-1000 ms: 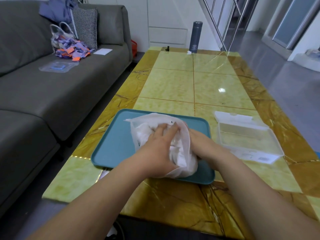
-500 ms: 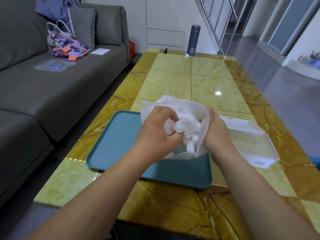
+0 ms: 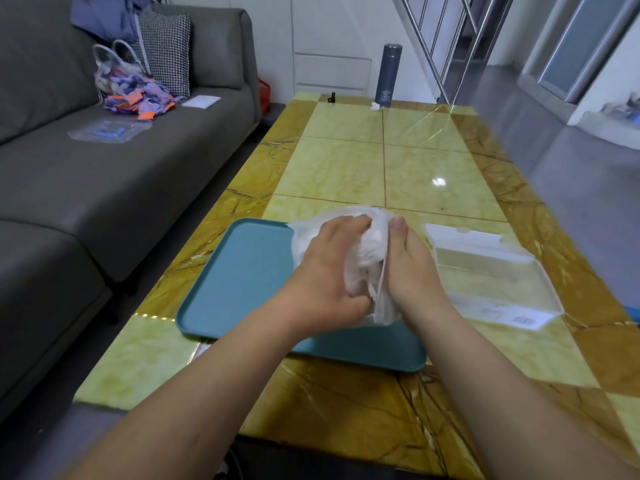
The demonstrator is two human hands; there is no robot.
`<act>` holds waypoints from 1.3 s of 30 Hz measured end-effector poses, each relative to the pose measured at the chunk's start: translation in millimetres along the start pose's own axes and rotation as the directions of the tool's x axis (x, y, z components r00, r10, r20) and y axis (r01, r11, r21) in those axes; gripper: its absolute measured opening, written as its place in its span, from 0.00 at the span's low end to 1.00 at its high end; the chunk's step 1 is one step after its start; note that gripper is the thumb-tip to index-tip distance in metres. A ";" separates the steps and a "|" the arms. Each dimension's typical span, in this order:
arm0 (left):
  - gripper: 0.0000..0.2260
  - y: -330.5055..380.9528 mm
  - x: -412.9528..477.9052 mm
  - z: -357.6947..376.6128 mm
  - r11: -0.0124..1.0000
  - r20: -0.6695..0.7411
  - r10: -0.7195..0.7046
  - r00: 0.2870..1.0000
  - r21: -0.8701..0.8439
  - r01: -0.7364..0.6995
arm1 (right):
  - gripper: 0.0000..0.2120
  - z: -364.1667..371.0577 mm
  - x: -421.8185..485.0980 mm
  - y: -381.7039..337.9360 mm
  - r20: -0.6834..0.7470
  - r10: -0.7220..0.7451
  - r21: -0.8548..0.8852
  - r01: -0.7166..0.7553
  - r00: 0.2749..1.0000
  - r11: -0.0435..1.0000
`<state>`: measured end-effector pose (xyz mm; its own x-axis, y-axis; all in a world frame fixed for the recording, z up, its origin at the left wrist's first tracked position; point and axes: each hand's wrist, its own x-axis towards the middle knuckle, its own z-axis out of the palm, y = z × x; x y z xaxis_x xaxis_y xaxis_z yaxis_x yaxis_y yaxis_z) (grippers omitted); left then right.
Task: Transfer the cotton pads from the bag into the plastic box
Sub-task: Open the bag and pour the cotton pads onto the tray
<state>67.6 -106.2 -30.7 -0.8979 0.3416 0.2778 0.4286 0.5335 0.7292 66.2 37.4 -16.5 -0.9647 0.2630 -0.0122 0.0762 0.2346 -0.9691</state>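
At a yellow marble surface [image 3: 346, 168] beside a grey sofa [image 3: 104, 188], we held the bag [image 3: 372, 237] above the teal tray [image 3: 242, 278], left hand [image 3: 329, 282] and right hand [image 3: 412, 271] both gripping its plastic, apparently to open it; the plastic box [image 3: 485, 268] lay open just beside.

In view are one left hand [image 3: 325, 278], one right hand [image 3: 412, 271], one bag [image 3: 372, 244], one teal tray [image 3: 242, 278], one plastic box [image 3: 485, 268], one grey flask [image 3: 388, 76], one desk [image 3: 346, 168] and one sofa [image 3: 104, 188].
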 end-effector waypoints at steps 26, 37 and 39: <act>0.41 -21.7 -11.9 -49.7 0.815 0.200 -0.317 0.927 0.558 0.159 | 0.21 -37.3 21.5 -3.8 -0.032 -0.009 -0.238 0.001 0.999 0.971; 0.13 -16.9 4.4 -13.5 0.835 0.164 0.010 0.986 0.542 -0.099 | 0.26 -33.2 32.7 -7.0 0.129 0.184 -0.563 -0.081 0.974 0.823; 0.11 -16.8 10.1 -11.5 0.857 0.078 -0.043 0.996 0.516 -0.003 | 0.25 -34.2 33.4 -2.3 0.112 0.144 -0.552 -0.059 0.983 0.832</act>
<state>50.2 -120.7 -33.0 -0.9050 0.3775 0.1961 0.4220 0.8551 0.3012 42.5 77.7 -6.3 -0.9657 0.1878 -0.1791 0.2595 0.6958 -0.6698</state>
